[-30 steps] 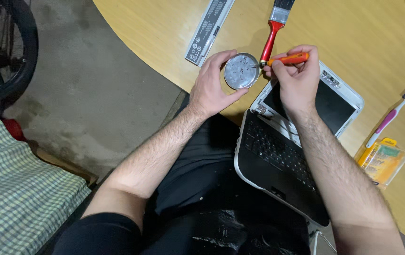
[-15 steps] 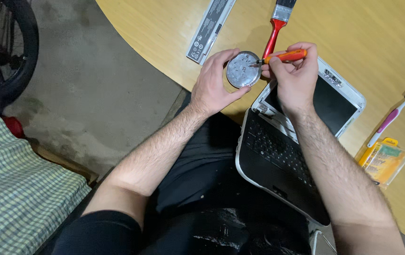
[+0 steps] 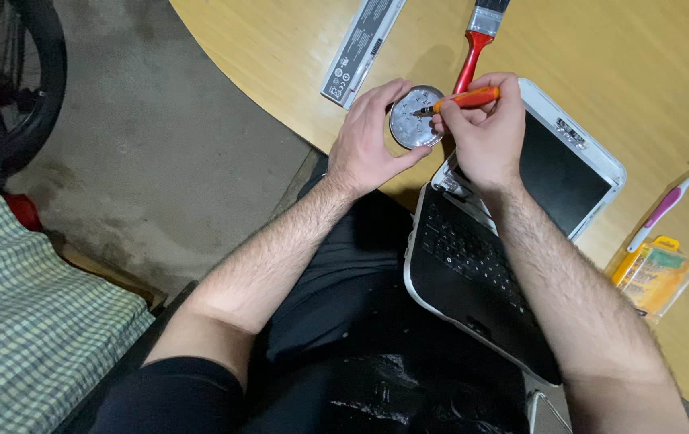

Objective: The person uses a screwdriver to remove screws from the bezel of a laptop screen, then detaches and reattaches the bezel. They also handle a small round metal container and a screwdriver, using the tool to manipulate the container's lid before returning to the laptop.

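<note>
My left hand [image 3: 369, 141] grips a small round metal tin [image 3: 415, 118] at the edge of the yellow wooden table [image 3: 602, 48]. Small screws seem to lie inside the tin. My right hand [image 3: 481, 137] holds an orange-handled screwdriver [image 3: 467, 99], its tip pointing into the tin. Below my right hand an open black and white laptop [image 3: 489, 249] rests half on my lap, half on the table, its screen dark.
A long grey laptop battery [image 3: 360, 48] and a red-handled paintbrush [image 3: 477, 40] lie on the table beyond the tin. A pink toothbrush [image 3: 670, 201] and a yellow packet [image 3: 654, 273] sit at the right. Left are concrete floor, a wheel [image 3: 31, 96] and checked cloth [image 3: 23, 321].
Both hands stayed together over the tin; the screwdriver tip shifted slightly inside it. The view moved a little.
</note>
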